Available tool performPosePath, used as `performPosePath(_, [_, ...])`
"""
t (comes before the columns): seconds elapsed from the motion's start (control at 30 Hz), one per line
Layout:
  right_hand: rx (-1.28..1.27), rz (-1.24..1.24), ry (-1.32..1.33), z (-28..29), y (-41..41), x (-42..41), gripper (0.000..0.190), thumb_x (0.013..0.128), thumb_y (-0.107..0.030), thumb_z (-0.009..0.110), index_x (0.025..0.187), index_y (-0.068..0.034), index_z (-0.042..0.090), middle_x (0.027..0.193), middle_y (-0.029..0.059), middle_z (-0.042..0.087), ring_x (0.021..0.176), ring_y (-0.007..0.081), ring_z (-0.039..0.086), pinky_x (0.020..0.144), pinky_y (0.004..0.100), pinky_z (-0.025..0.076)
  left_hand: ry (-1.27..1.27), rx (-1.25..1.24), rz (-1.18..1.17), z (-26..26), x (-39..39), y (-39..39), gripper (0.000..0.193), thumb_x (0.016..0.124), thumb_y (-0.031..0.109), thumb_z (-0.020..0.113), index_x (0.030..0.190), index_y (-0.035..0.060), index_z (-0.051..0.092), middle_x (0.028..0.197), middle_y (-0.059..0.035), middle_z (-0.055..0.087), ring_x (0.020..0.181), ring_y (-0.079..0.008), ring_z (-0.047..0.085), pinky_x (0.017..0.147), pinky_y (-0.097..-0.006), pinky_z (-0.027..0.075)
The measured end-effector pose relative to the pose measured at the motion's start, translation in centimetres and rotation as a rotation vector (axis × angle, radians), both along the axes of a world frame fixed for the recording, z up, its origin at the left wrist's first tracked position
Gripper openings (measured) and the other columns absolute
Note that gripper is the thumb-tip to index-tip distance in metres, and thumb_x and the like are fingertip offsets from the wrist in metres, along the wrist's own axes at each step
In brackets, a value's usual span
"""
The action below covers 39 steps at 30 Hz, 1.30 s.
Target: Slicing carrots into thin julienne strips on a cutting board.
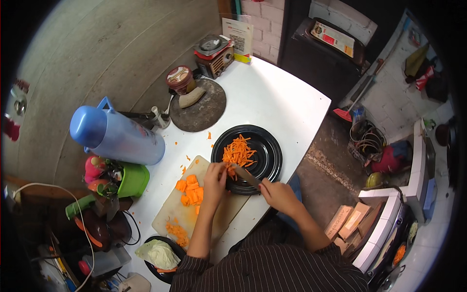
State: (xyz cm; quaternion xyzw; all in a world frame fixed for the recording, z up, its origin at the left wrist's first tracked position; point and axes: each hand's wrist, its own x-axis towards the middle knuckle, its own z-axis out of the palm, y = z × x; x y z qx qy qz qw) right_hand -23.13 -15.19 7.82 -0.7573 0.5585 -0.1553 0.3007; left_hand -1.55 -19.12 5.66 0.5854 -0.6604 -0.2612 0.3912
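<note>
My right hand [279, 197] grips a kitchen knife [247, 178], its blade pointing left over the rim of a black plate [269, 164]. A heap of carrot strips [239, 150] lies on the plate. My left hand [215, 179] is at the plate's left edge, fingertips by the blade's tip and some carrot strips; whether it pinches any is unclear. Beneath my left forearm lies a pale cutting board [166, 211], partly hidden. It carries carrot chunks [192, 191] and, at its near end, a small pile of carrot shavings [177, 232].
A dark plate [147, 252] with a cut cabbage [160, 252] stands near left. Beyond the board are a blue thermos [120, 133], a green container [135, 179], and a round dark slab [208, 113] bearing a stone [192, 98] and a tub [180, 78]. The white table's edge [310, 146] curves along the right.
</note>
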Motion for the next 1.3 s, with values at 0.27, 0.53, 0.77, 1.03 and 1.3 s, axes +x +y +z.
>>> performPosePath(0.27, [-0.149, -0.194, 0.053, -1.6, -0.3, 0.0, 0.016, 0.092, -0.019, 0.051, 0.086, -0.005, 0.052, 0.061, 0.0127, 0.06, 0.056, 0.0334, 0.061, 0.05, 0.0444, 0.048, -0.195, -0.156, -0.196, -2.1, -0.4, -3.5, 0.035, 0.079, -0.001, 0.064, 0.114, 0.0046, 0.063, 0.115, -0.014, 0.059, 0.106, -0.0263, 0.055, 0.084, -0.0339, 0.045])
performPosePath(0.53, [-0.192, -0.239, -0.039, -2.6, 0.1, -0.2, 0.012, 0.092, -0.017, 0.051, 0.089, -0.006, 0.052, 0.071, 0.0125, 0.062, 0.064, 0.0323, 0.063, 0.054, 0.0433, 0.05, -0.221, 0.172, 0.148, 0.2, -0.4, 2.7, 0.039, 0.071, 0.015, 0.08, 0.098, 0.0014, 0.056, 0.089, -0.011, 0.057, 0.081, -0.024, 0.056, 0.073, -0.0313, 0.047])
performPosePath(0.77, [-0.076, -0.149, -0.055, -2.5, 0.1, 0.6, 0.013, 0.092, -0.017, 0.05, 0.09, -0.004, 0.051, 0.07, 0.0135, 0.062, 0.063, 0.0339, 0.062, 0.055, 0.0454, 0.049, -0.03, 0.128, 0.153, -3.8, 0.4, 5.8, 0.033, 0.073, 0.011, 0.078, 0.094, -0.0005, 0.055, 0.08, -0.0114, 0.058, 0.07, -0.022, 0.059, 0.065, -0.0313, 0.048])
performPosePath(1.03, [-0.082, -0.161, -0.098, -1.7, 0.4, 0.0, 0.013, 0.092, -0.018, 0.049, 0.09, -0.005, 0.051, 0.069, 0.0131, 0.062, 0.063, 0.0337, 0.062, 0.056, 0.0452, 0.048, 0.234, 0.31, 0.138, -4.4, 0.7, 5.4, 0.016, 0.081, 0.002, 0.069, 0.094, -0.0021, 0.061, 0.077, -0.0062, 0.063, 0.068, -0.0122, 0.061, 0.063, -0.0249, 0.049])
performPosePath(1.3, [-0.049, -0.193, -0.105, -2.0, 0.8, -1.1, 0.014, 0.093, -0.018, 0.048, 0.09, -0.005, 0.053, 0.069, 0.015, 0.061, 0.064, 0.0363, 0.061, 0.057, 0.0469, 0.047, 0.078, 0.357, 0.138, -3.3, 0.2, 6.1, 0.022, 0.075, 0.009, 0.077, 0.085, -0.0009, 0.061, 0.069, -0.0038, 0.06, 0.062, -0.0102, 0.056, 0.059, -0.0241, 0.047])
